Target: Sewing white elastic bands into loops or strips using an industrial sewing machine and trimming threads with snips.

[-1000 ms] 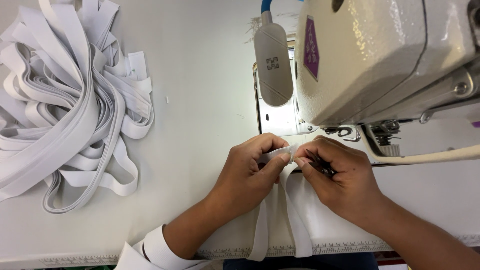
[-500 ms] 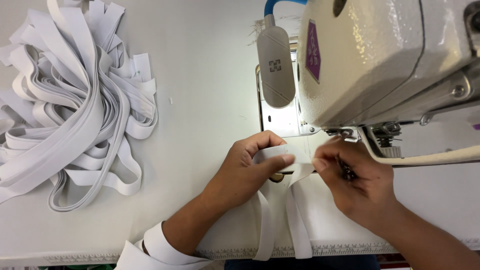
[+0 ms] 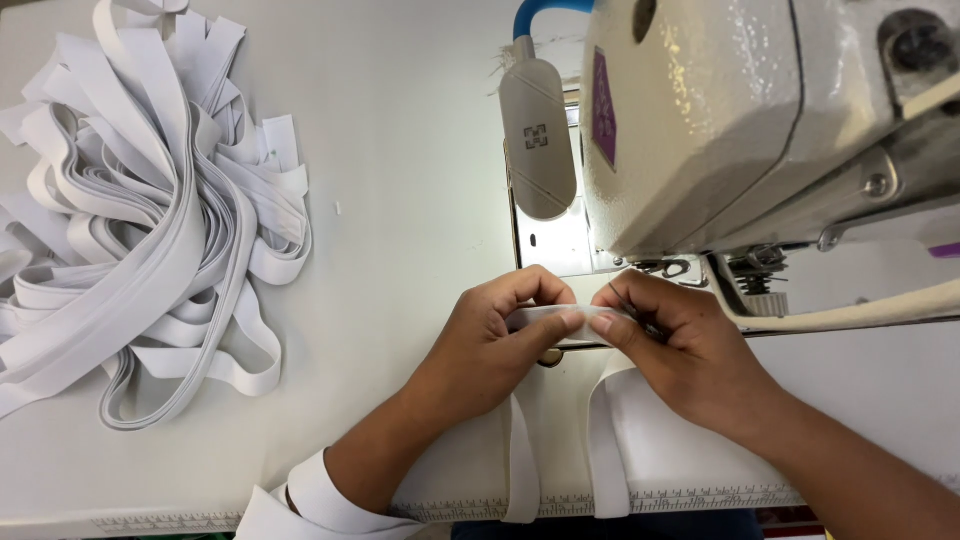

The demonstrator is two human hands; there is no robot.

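A white elastic band [image 3: 522,450] hangs in a loop over the table's front edge, its two ends brought together between my hands. My left hand [image 3: 495,340] pinches the overlapped ends from the left, thumb on top. From the right, my right hand [image 3: 680,340] pinches the same ends with thumb and forefinger. Both hands sit just in front of the sewing machine's needle area [image 3: 755,275]. The joined ends are mostly hidden by my fingers.
A cream sewing machine [image 3: 760,110] fills the upper right, with a white lamp head [image 3: 538,135] on a blue stalk beside it. A large pile of white elastic loops [image 3: 150,230] lies at the left of the white table [image 3: 400,180].
My hands drew apart half a second ago, spreading the band's ends, and have come together again on the overlapped ends.
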